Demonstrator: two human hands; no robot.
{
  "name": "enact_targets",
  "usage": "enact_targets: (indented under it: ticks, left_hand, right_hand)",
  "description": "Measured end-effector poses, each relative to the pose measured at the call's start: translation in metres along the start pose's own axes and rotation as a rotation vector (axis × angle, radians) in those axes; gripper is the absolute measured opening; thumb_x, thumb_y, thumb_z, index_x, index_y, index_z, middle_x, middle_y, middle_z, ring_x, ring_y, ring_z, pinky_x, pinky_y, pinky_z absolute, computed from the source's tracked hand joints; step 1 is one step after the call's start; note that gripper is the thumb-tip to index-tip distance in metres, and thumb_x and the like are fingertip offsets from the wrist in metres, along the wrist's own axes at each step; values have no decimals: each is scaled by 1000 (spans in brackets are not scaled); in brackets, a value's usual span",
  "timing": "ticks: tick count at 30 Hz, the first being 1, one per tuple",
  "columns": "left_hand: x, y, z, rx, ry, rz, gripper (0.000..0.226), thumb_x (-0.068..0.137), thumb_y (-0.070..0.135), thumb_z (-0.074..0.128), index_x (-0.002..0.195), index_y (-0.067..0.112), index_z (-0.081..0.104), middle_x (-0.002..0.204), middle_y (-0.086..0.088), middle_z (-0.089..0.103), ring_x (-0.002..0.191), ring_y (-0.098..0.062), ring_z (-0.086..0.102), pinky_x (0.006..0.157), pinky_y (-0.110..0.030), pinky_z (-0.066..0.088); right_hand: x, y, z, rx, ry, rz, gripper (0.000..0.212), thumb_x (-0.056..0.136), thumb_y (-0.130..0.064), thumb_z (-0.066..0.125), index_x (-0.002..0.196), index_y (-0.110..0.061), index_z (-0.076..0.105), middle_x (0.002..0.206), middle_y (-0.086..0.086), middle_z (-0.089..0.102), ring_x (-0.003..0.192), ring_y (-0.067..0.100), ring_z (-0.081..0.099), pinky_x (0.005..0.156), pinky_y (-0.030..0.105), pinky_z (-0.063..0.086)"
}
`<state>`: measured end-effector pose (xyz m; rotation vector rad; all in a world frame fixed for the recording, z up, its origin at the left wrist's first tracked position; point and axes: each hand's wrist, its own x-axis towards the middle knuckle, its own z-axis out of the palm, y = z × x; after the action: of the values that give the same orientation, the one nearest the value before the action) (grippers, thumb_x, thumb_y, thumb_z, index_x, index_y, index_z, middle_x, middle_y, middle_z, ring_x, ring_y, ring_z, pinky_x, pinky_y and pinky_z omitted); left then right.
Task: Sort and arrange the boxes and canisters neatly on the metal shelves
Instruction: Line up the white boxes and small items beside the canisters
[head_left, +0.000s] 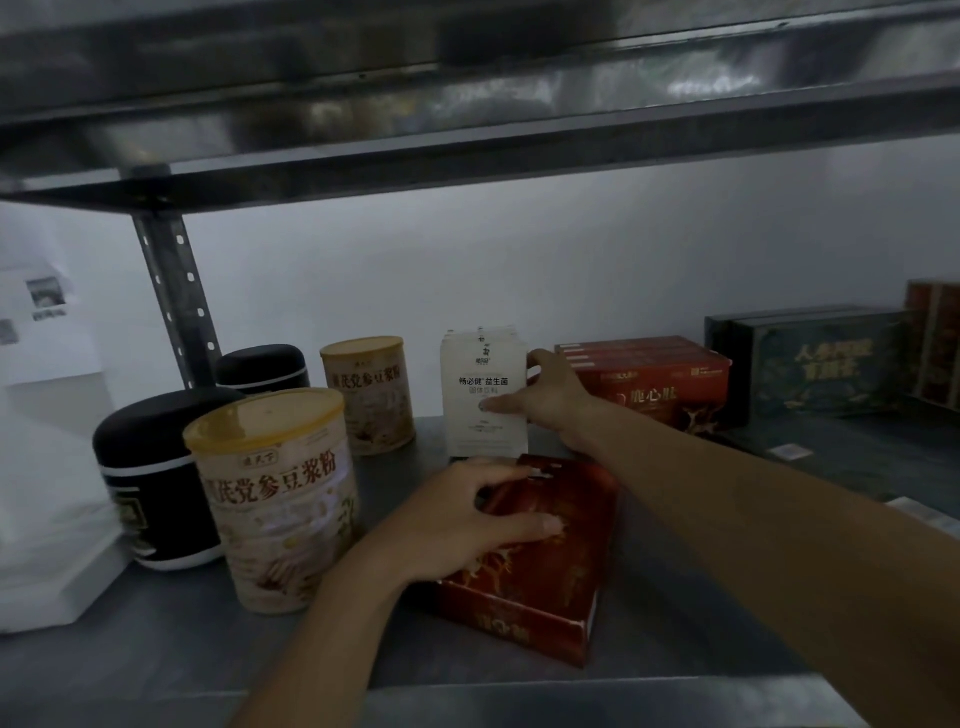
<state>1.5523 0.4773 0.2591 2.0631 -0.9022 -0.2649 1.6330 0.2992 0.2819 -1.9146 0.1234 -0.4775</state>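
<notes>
My left hand (467, 519) grips the red box (535, 566) at the front of the shelf (156, 654), its long axis running back, straight at the upright white box (480, 384) my right hand (553, 400) pinches just behind it. The two perhaps touch.

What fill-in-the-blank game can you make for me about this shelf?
1. The front box that the left hand grips is coloured ____.
2. The upright box that the right hand holds is coloured ____.
3. Beside the tan cans, the number of black jars is ____.

Missing words: red, white, two.
</notes>
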Motion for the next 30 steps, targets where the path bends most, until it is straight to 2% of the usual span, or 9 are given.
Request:
enact_targets:
  ticks: [4, 10, 12, 17, 20, 26, 30]
  left_hand:
    - [0, 1, 0, -27, -4, 6, 49, 70, 56, 74, 118, 49, 61, 116, 21, 65, 97, 6, 65, 82, -22, 57]
    - [0, -1, 1, -14, 7, 7, 55, 74, 53, 75, 125, 42, 61, 117, 17, 66, 96, 3, 67, 87, -29, 57]
    - [0, -1, 1, -18, 14, 5, 53, 75, 51, 75, 125, 41, 60, 114, 18, 66, 94, 4, 67, 84, -27, 58]
    - [-2, 1, 1, -22, 9, 22, 50, 73, 52, 73, 121, 45, 60, 111, 20, 66, 92, 7, 66, 78, -17, 56]
    - [-2, 1, 1, -39, 3, 20, 43, 76, 48, 74, 117, 47, 60, 107, 22, 68, 92, 6, 66, 79, -19, 56]
    - [-4, 3, 0, -47, -14, 23, 28, 78, 47, 73, 98, 58, 56, 85, 42, 61, 85, 17, 62, 68, -3, 47]
    - [-3, 2, 0, -42, -1, 22, 33, 75, 50, 74, 105, 52, 60, 96, 32, 65, 89, 12, 64, 72, -6, 48]
  right_hand:
    - [-4, 1, 1, -2, -49, -2, 60, 66, -8, 90, 115, -3, 56, 115, 13, 66, 107, 26, 64, 92, 42, 55]
    - [-11, 3, 1, -149, -89, -24, 61, 66, -7, 90, 120, -2, 62, 119, 12, 68, 109, 22, 65, 94, 32, 54]
    - [-11, 2, 0, -216, -71, -39, 62, 66, -12, 90, 121, -3, 62, 119, 11, 68, 109, 21, 64, 93, 29, 53]
    - [-8, 1, 3, -377, -41, -114, 58, 67, -22, 91, 116, -3, 66, 121, 13, 68, 110, 23, 65, 94, 33, 53]
    - [-5, 3, 5, -423, -26, -111, 59, 71, -25, 88, 117, -1, 63, 123, 14, 66, 112, 26, 63, 94, 34, 53]
    - [-1, 2, 8, -483, 10, -70, 59, 76, -29, 84, 118, 1, 55, 124, 18, 62, 114, 29, 60, 93, 34, 52]
    - [0, 3, 10, -496, 45, -46, 58, 76, -31, 84, 116, 2, 57, 122, 19, 63, 111, 29, 62, 88, 32, 52]
